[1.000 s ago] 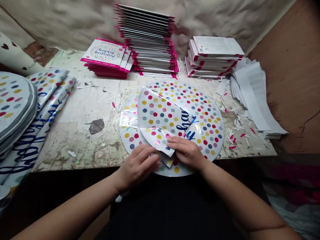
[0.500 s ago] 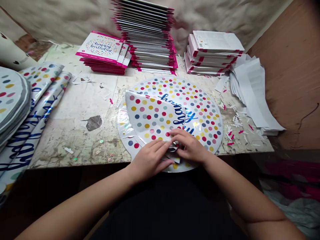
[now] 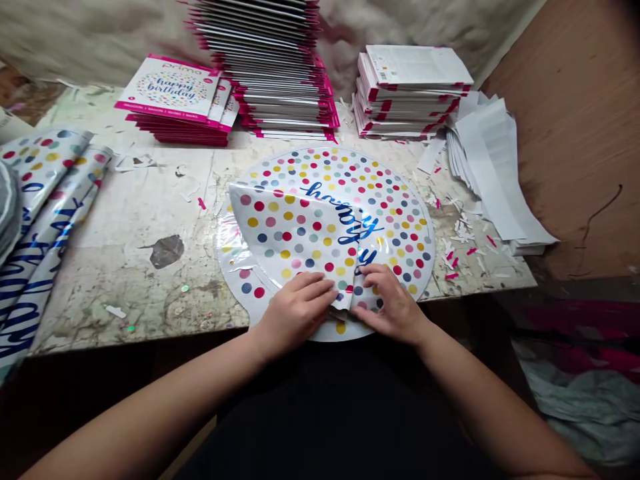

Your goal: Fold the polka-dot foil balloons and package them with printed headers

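Note:
A round flat foil balloon (image 3: 400,207) with coloured dots and blue lettering lies at the table's front edge, on what looks like more of the same balloons. Its left part is folded over into a pointed flap (image 3: 295,230). On the flap's lower edge my left hand (image 3: 295,303) presses and grips, fingers together, thumb hidden. Just right of the fold, my right hand (image 3: 393,303) has thumb and fingers apart, its tips touching or close to the foil. A small bit of the flap's edge stands up between both hands.
Printed pink-and-white packets (image 3: 170,90) are stacked at the back left, beside a tall packet stack (image 3: 280,87). White packets (image 3: 410,90) and paper strips (image 3: 493,167) lie at right. Folded balloons (image 3: 55,220) hang over the left edge. Paper scraps (image 3: 463,233) litter the table.
My right hand has opened and drawn slightly right, away from my left fingers. The foil edge that was bunched between them now lies flatter. The view has shifted a little to the right.

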The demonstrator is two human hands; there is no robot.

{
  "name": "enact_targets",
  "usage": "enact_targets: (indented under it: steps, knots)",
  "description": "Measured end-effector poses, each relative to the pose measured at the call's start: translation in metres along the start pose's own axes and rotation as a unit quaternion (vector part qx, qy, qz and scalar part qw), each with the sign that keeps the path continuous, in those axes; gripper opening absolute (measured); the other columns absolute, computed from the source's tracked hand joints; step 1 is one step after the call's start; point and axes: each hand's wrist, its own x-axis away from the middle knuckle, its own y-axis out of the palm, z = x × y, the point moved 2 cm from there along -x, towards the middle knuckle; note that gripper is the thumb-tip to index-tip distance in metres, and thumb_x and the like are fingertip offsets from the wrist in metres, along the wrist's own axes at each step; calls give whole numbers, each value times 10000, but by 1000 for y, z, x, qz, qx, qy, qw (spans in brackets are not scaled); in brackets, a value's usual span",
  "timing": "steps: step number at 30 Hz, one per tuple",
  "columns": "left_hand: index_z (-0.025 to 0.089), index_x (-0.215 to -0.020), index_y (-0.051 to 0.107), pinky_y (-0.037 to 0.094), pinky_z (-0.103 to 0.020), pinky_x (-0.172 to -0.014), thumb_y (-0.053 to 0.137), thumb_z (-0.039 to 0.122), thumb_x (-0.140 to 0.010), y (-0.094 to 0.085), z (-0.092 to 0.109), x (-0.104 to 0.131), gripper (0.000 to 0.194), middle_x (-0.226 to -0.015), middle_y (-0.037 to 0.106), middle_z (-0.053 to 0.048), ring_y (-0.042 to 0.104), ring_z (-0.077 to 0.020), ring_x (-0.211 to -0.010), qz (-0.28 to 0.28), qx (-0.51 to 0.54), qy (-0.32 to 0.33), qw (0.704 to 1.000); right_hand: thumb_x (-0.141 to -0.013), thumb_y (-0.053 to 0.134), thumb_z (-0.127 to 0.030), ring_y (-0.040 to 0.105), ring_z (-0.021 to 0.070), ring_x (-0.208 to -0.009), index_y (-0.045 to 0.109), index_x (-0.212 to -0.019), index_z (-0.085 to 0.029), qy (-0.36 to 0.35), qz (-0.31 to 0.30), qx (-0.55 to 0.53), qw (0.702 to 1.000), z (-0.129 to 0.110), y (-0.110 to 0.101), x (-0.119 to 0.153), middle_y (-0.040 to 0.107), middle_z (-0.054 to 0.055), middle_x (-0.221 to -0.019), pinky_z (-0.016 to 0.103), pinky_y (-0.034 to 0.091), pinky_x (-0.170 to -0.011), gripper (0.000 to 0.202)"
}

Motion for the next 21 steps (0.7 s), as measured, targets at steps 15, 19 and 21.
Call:
enact_targets:
  steps: [15,19,21]
  knots:
    - [150,-1071,594,449,-453,-928,515,249,-865,-4,8,-2,242,-1099,626,-120,564,-253,-1057,-87,-43,56,994,-735,625,-272,374,298,-1273,521,-1247,-208,-46,-73,57,995,-2,3,-3,492,121,-1308,501,382,-1014,526]
    - [151,-992,598,538,-315,-780,448,175,-883,-7,5,-6,186,-896,669,-92,640,-175,-852,-59,-40,85,994,-736,634,-290,380,287,-1275,430,-1322,-201,-46,-67,58,995,-4,0,-8,483,124,-1320,488,382,-1024,628]
    - [161,-969,603,544,-278,-718,440,188,-887,-10,5,-11,185,-809,671,-65,644,-150,-755,-42,-28,76,996,-777,591,-243,353,272,-1297,420,-1330,-206,-67,-35,65,995,-4,-3,-13,438,122,-1368,482,367,-1037,580]
